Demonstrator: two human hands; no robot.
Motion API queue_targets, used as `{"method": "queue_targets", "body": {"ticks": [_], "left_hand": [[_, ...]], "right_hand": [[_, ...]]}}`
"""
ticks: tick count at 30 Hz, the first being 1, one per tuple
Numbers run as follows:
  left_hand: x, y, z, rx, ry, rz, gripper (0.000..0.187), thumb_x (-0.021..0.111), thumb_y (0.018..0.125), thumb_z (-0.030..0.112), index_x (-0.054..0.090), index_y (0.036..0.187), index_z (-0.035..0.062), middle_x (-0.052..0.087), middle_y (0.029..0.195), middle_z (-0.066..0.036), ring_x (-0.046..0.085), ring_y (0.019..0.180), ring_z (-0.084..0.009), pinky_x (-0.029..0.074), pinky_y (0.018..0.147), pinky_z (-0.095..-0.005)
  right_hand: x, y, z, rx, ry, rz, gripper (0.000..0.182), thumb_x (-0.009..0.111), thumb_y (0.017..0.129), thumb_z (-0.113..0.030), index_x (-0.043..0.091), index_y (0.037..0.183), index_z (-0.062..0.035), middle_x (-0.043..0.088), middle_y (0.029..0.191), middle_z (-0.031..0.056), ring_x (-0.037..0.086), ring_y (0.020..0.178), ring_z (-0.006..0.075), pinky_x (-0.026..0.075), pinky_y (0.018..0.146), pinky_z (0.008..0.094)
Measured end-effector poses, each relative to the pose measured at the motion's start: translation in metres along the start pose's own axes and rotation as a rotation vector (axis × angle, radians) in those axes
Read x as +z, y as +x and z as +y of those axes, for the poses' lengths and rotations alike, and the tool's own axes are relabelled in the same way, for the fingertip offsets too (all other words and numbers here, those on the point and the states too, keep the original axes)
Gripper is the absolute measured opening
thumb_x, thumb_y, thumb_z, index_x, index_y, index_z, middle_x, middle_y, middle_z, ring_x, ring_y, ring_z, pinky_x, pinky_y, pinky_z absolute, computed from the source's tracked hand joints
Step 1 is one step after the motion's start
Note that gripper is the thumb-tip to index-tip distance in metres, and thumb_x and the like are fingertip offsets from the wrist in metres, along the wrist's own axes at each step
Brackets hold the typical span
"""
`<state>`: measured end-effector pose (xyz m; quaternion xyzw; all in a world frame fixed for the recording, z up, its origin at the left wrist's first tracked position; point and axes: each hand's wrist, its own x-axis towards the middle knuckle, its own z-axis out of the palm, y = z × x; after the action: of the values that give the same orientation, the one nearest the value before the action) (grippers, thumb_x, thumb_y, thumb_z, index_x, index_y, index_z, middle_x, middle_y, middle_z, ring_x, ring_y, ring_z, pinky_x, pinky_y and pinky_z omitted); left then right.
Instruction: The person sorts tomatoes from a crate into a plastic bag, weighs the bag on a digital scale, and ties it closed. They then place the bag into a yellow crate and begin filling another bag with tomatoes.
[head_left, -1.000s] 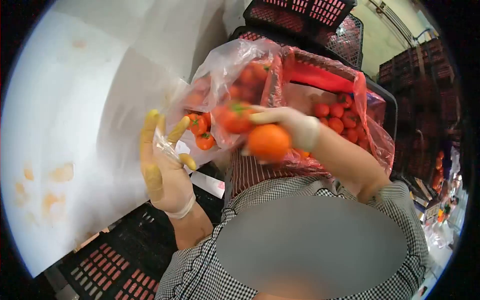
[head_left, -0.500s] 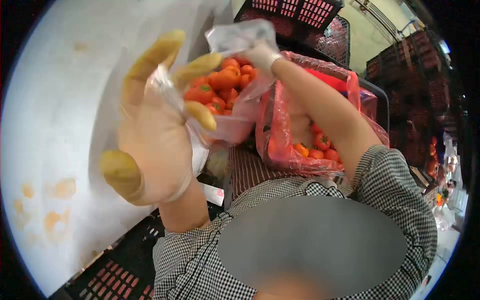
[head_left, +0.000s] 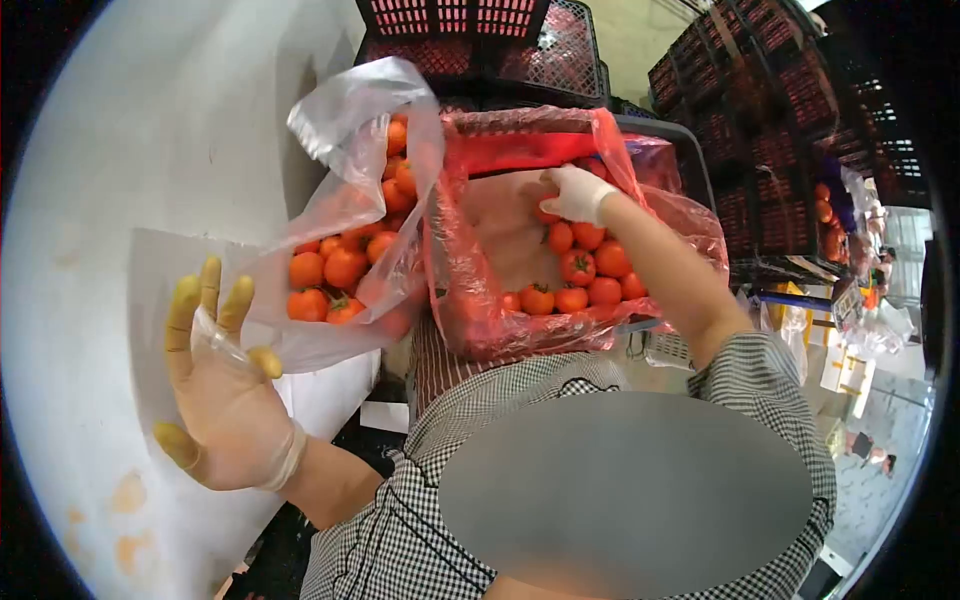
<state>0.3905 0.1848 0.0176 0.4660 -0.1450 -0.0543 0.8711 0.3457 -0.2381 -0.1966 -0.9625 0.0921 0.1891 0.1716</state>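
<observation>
My left hand [head_left: 225, 400], in a thin pale glove with yellow fingertips, is raised palm up at the left. Its fingers are spread, with a strip of clear film across them. Just beyond it, a clear plastic bag [head_left: 300, 345] holds several tomatoes [head_left: 346, 268], its mouth spreading toward the back. My right hand [head_left: 577, 194], in a white glove, reaches into a crate lined with a red plastic bag [head_left: 470, 310]. Its fingers curl over a tomato [head_left: 545, 212] at the edge of the pile. More tomatoes [head_left: 578, 267] lie below that hand, beside a bare brownish inner surface.
A pale worktop [head_left: 90, 300] with orange stains runs along the left. Black plastic crates [head_left: 440, 50] stand at the back, and a tall stack of dark crates [head_left: 740, 130] rises at the right. The crate's dark rim [head_left: 690, 150] borders the red liner.
My right hand has moved from the clear bag's rim into the red-lined crate, onto a tomato. My left hand has shifted down and left in view, fingers still spread. The camera view has turned.
</observation>
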Motion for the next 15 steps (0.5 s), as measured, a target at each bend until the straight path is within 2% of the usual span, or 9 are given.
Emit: {"method": "queue_targets", "body": {"ticks": [2,3,5,8,9,11,12,14,15], "left_hand": [[0.0,-0.004,0.001,-0.005,0.021,0.008,0.098,0.059,0.079,0.056,0.026,0.137,-0.0159,0.016,0.142,-0.042,0.042,0.122,-0.0454,0.053,0.065,-0.0299],[-0.001,-0.005,0.002,-0.011,0.039,0.022,0.097,0.058,0.079,0.056,0.027,0.137,-0.0156,0.017,0.142,-0.041,0.042,0.122,-0.0448,0.053,0.065,-0.0299],[-0.007,-0.011,0.002,-0.024,0.006,-0.011,0.094,0.058,0.081,0.052,0.025,0.138,-0.015,0.017,0.142,-0.041,0.039,0.125,-0.0457,0.053,0.068,-0.033],[-0.009,-0.021,-0.001,-0.03,-0.031,-0.034,0.09,0.057,0.084,0.049,0.024,0.139,-0.0142,0.017,0.143,-0.041,0.037,0.128,-0.0464,0.053,0.072,-0.0357],[-0.007,-0.023,-0.001,-0.026,-0.031,-0.024,0.09,0.056,0.085,0.05,0.024,0.139,-0.014,0.018,0.143,-0.041,0.037,0.128,-0.0462,0.053,0.072,-0.0353],[-0.007,-0.023,0.004,-0.019,-0.033,0.0,0.089,0.056,0.085,0.049,0.024,0.139,-0.0139,0.017,0.143,-0.04,0.038,0.127,-0.0459,0.053,0.072,-0.0352],[-0.007,-0.027,0.006,-0.025,-0.04,0.022,0.088,0.056,0.085,0.049,0.024,0.139,-0.0139,0.017,0.143,-0.04,0.038,0.127,-0.0457,0.052,0.072,-0.035],[-0.01,-0.03,0.008,-0.018,-0.041,0.034,0.088,0.056,0.085,0.049,0.025,0.138,-0.0139,0.016,0.143,-0.04,0.038,0.127,-0.0454,0.052,0.073,-0.0352],[-0.009,-0.03,0.009,-0.019,-0.049,0.025,0.088,0.057,0.085,0.048,0.025,0.138,-0.0139,0.015,0.144,-0.039,0.038,0.127,-0.0452,0.052,0.073,-0.0353]], "right_hand": [[0.014,-0.009,-0.018,0.318,-0.083,0.006,0.067,0.07,0.073,-0.048,0.053,0.127,-0.0117,0.047,0.135,0.0154,0.051,0.117,0.0352,0.047,0.091,0.047],[0.021,-0.01,-0.028,0.31,-0.076,0.01,0.067,0.07,0.073,-0.048,0.053,0.127,-0.0117,0.047,0.135,0.0154,0.051,0.117,0.0352,0.047,0.091,0.047],[0.037,-0.013,-0.043,0.493,-0.276,-0.012,0.076,0.068,0.071,-0.05,0.046,0.134,-0.0141,0.037,0.141,0.0159,0.034,0.127,0.0469,0.044,0.097,0.05],[0.038,0.004,-0.038,0.558,-0.218,-0.108,0.08,0.07,0.067,-0.05,0.047,0.135,-0.0136,0.033,0.144,0.0161,0.026,0.13,0.052,0.042,0.097,0.0546],[0.036,0.005,-0.036,0.547,-0.218,-0.105,0.08,0.07,0.067,-0.05,0.047,0.135,-0.0136,0.033,0.144,0.0161,0.026,0.13,0.052,0.042,0.097,0.0546],[0.024,0.006,-0.03,0.511,-0.158,-0.045,0.082,0.073,0.064,-0.054,0.05,0.132,-0.0141,0.035,0.144,0.0109,0.034,0.13,0.0394,0.041,0.098,0.053],[0.028,0.008,-0.019,0.491,-0.168,-0.053,0.082,0.073,0.064,-0.054,0.05,0.132,-0.0141,0.035,0.144,0.0109,0.034,0.13,0.0394,0.041,0.098,0.053],[0.031,0.013,-0.005,0.368,-0.126,0.102,0.084,0.075,0.062,-0.052,0.052,0.13,-0.009,0.042,0.139,0.014,0.038,0.129,0.0329,0.038,0.101,0.0525],[0.024,0.005,0.001,0.303,0.108,0.152,0.079,0.073,0.065,-0.046,0.05,0.129,-0.0056,0.05,0.129,0.0163,0.044,0.124,0.03,0.035,0.102,0.0524]]}}
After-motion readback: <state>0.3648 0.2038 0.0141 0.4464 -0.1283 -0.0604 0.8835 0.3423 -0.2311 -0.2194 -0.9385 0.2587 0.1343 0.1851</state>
